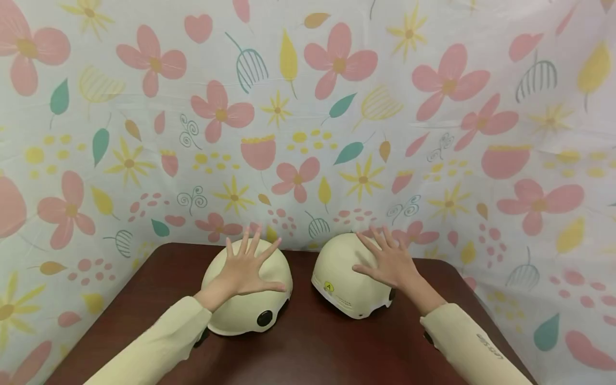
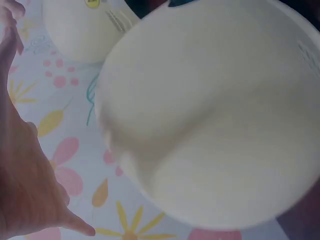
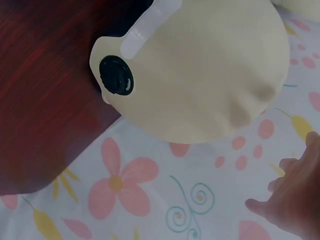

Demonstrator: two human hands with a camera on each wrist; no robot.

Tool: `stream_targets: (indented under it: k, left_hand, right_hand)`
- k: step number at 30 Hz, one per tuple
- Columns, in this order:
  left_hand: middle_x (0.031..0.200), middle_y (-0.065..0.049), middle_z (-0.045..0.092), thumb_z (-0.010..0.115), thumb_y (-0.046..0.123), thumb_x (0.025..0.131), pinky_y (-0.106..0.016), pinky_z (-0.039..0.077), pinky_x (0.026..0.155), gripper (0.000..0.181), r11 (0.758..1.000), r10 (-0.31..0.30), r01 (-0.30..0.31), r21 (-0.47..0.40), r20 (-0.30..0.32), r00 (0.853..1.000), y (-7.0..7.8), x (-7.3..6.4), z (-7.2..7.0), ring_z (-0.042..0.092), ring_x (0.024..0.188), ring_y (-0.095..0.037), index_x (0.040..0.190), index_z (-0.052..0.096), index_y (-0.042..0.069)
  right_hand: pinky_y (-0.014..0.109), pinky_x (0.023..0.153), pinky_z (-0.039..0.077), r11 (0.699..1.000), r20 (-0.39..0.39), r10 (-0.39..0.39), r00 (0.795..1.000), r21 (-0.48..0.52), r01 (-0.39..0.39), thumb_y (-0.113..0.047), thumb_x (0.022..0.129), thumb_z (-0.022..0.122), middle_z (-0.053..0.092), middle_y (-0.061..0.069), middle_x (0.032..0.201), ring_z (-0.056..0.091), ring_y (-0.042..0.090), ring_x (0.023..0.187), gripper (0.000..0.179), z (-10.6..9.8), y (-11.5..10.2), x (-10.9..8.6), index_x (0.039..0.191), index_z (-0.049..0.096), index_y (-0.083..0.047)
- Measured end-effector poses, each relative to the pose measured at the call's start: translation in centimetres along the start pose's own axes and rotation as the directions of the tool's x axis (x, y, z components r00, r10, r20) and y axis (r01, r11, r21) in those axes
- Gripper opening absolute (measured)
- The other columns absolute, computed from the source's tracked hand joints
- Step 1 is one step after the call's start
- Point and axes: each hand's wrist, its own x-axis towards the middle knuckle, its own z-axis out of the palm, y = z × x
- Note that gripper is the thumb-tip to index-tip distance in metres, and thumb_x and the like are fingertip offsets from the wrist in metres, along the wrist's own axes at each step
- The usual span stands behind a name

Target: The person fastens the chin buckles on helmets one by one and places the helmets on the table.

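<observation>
Two cream helmets stand side by side on a dark red-brown table. My left hand (image 1: 245, 270) is spread over the left helmet (image 1: 231, 313), fingers straight and apart, holding nothing. In the left wrist view a gap shows between this hand (image 2: 30, 175) and the smooth helmet shell (image 2: 215, 130). The right hand (image 1: 392, 262) is spread the same way over the right helmet (image 1: 337, 267), which carries a small yellow sticker (image 1: 329, 287). The right wrist view shows that hand (image 3: 295, 190) apart from the shell (image 3: 210, 70), whose side has a round black knob (image 3: 116, 75).
The table (image 1: 308, 342) reaches back to a white cloth (image 1: 298, 133) printed with pink flowers and yellow and green leaves. It hangs behind and on both sides. Dark table surface shows between the helmets and in front of them.
</observation>
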Motion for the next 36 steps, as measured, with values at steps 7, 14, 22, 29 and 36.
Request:
stream_targets:
  k: [7,14,22,29,36]
  left_hand:
    - [0.163,-0.023,-0.005,0.061,0.076,0.073,-0.078,0.002,0.108,0.105,0.996,0.046,-0.048,-0.071,-0.026,0.999,0.9,1.0,2.7,-0.004,0.149,-0.048,0.157,0.021,0.028]
    - [0.162,-0.025,-0.007,0.056,0.081,0.075,-0.074,0.001,0.112,0.107,0.987,0.053,-0.059,-0.151,-0.039,0.998,2.4,2.2,4.8,-0.005,0.150,-0.047,0.158,0.018,0.024]
    - [0.162,-0.026,-0.004,0.065,0.065,0.082,-0.067,0.008,0.117,0.099,0.934,0.065,-0.080,-0.348,-0.053,0.996,5.9,3.4,6.3,-0.004,0.150,-0.047,0.158,0.018,0.022]
    - [0.163,-0.024,-0.001,0.064,0.067,0.081,-0.068,0.015,0.115,0.100,0.944,0.054,-0.063,-0.325,-0.036,0.998,8.0,4.4,8.4,0.004,0.150,-0.048,0.158,0.017,0.022]
    - [0.163,-0.024,0.002,0.064,0.072,0.077,-0.069,0.023,0.111,0.106,0.946,0.050,-0.039,-0.321,0.028,0.998,11.1,5.9,11.4,0.010,0.149,-0.048,0.159,0.012,0.027]
  right_hand:
    - [0.070,0.114,0.010,0.999,0.046,0.027,0.999,0.016,-0.028,-0.071,0.086,0.052,0.017,0.019,0.163,0.009,0.043,0.150,0.087,1.2,0.7,0.7,0.157,0.023,-0.028]
    - [0.075,0.110,0.012,0.989,0.085,0.067,0.994,0.126,-0.077,-0.070,0.088,0.049,0.014,0.021,0.163,0.007,0.047,0.149,0.088,2.1,1.7,1.1,0.157,0.021,-0.022]
    - [0.080,0.105,0.010,0.949,0.116,0.117,0.986,0.280,-0.145,-0.067,0.091,0.048,0.009,0.025,0.162,0.002,0.055,0.146,0.088,3.1,2.4,1.9,0.159,0.013,-0.022]
    - [0.081,0.104,0.009,0.940,0.124,0.110,0.986,0.311,-0.143,-0.066,0.091,0.049,0.009,0.025,0.162,0.002,0.056,0.145,0.088,3.9,2.4,2.7,0.159,0.012,-0.024]
    - [0.080,0.105,0.009,0.895,0.225,0.132,0.965,0.391,-0.214,-0.064,0.090,0.050,0.002,0.028,0.162,-0.005,0.057,0.145,0.091,4.6,2.8,2.1,0.158,0.014,-0.015]
